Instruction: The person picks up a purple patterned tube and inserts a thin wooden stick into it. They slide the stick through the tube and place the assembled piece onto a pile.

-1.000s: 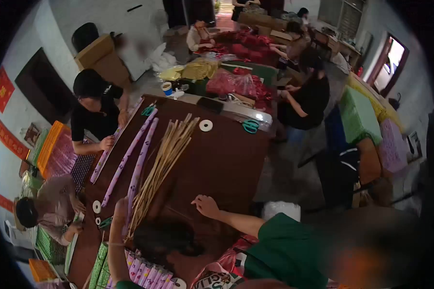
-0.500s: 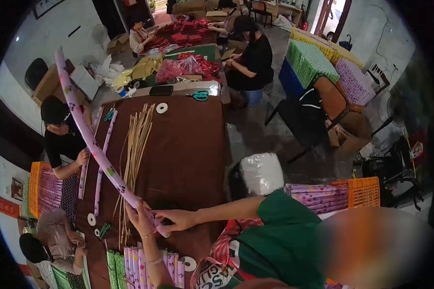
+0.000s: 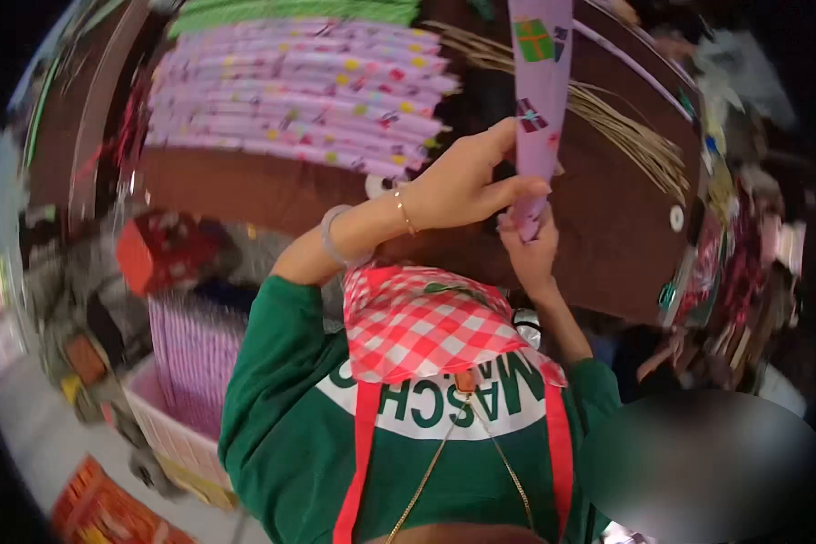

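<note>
A long purple wrapping paper roll point(image 3: 539, 91), printed with gift boxes, stands nearly upright in front of me, its upper part running out of the top of the view. My left hand point(image 3: 458, 181), with bracelets on the wrist, is closed on it from the left, thumb across the front. Just below, my right hand point(image 3: 531, 254) grips the narrow bottom end of the same roll. Left of my hands, many similar purple rolls point(image 3: 299, 91) lie in a pile on the brown table point(image 3: 607, 254), beside green rolls point(image 3: 290, 11).
Thin wooden sticks point(image 3: 626, 131) lie on the table to the right, near a white tape roll point(image 3: 676, 218). Another tape roll point(image 3: 378, 186) is partly behind my left wrist. On the floor at left stand a red stool point(image 3: 159, 252) and a pale crate point(image 3: 168, 422) of purple rolls.
My view has swung left and down toward my body and the pile of rolls. The roll I hold now points up, with both hands still at its lower end.
</note>
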`<state>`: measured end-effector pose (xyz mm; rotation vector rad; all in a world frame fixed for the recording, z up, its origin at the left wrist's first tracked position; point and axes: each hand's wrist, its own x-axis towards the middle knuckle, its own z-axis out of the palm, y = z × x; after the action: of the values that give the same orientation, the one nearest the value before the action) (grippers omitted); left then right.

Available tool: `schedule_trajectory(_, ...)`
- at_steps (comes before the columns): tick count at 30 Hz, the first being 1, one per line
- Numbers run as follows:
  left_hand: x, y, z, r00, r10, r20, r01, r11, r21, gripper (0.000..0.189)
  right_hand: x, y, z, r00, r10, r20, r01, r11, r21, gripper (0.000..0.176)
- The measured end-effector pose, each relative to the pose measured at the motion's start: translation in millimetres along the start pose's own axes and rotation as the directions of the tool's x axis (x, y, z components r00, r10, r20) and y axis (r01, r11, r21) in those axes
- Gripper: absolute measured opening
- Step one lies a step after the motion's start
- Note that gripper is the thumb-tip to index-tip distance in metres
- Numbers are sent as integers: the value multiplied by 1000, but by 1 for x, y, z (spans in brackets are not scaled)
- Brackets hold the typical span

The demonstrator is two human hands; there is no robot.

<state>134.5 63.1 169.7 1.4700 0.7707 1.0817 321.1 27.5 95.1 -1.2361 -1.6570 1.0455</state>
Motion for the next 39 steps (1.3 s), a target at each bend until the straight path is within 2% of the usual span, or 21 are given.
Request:
schedule_trajectory(2,-35,-6,-10,980,57,-189,-73,994,-80,38,6,-1,11,982,10,188,-8,1000,-14,32)
schedule_trajectory(4,-63,-18,-24,943,41,-330,-96,984,-151,37,20,2,25,931,-41,364,36,999,21,36)
schedule_trajectory(5,-77,-23,-28,909,6,-417,-92,978,-187,35,29,4,33,905,-49,421,37,999,38,36)
schedule_trajectory(7,-90,-40,-33,807,-41,-590,-135,958,-253,36,52,6,46,790,-79,608,93,996,9,38)
schedule_trajectory(8,-110,-29,-13,778,-105,-620,-134,936,-326,34,36,-14,36,740,37,672,-9,999,-45,37)
schedule_trajectory(9,-122,-33,-16,738,-148,-658,-91,945,-315,34,39,-14,44,722,50,690,-29,999,-43,37)
schedule_trajectory(11,-146,-37,-15,696,-173,-697,-6,969,-246,33,41,-17,53,580,85,810,-36,996,-79,38)
schedule_trajectory(12,-153,-36,-13,668,-230,-707,16,955,-296,34,42,-25,55,536,123,835,-62,992,-106,37)
schedule_trajectory(14,-169,-35,-9,611,-351,-710,32,906,-421,38,33,-27,60,515,108,850,-68,994,-85,37)
schedule_trajectory(15,-176,-37,-5,604,-356,-713,34,905,-423,38,32,-26,63,501,76,862,-56,997,-55,36)
schedule_trajectory(17,-190,-41,3,531,-429,-731,33,872,-488,41,24,-17,69,462,46,886,-58,998,-22,37)
schedule_trajectory(19,-205,-46,10,499,-462,-733,50,860,-508,43,17,-19,75,277,276,920,-267,942,-202,39)
schedule_trajectory(22,-227,-44,13,431,-512,-743,107,846,-522,40,6,-16,90,180,313,933,-347,907,-238,39)
schedule_trajectory(24,-237,-47,8,420,-476,-773,50,862,-504,37,6,-12,104,195,227,954,-299,940,-162,39)
schedule_trajectory(25,-241,-46,5,421,-469,-776,50,866,-497,36,12,-18,109,141,238,961,-289,938,-190,38)
schedule_trajectory(28,-243,-32,-2,393,-434,-811,72,894,-443,35,19,-30,120,121,206,971,-303,939,-162,37)
schedule_trajectory(29,-245,-30,-3,394,-417,-819,74,902,-424,35,18,-28,123,129,184,975,-282,949,-141,43)
schedule_trajectory(32,-243,-23,-2,400,-405,-822,73,909,-411,35,24,-34,120,127,194,973,-234,959,-161,38)
schedule_trajectory(36,-236,-32,-4,470,-374,-800,70,919,-388,36,21,-35,108,232,180,956,-189,972,-138,38)
schedule_trajectory(38,-226,-34,-2,505,-356,-786,46,921,-388,38,16,-27,98,304,167,938,-227,969,-99,41)
schedule_trajectory(39,-221,-33,1,512,-376,-772,33,907,-420,38,15,-27,92,332,118,936,-195,979,-54,39)
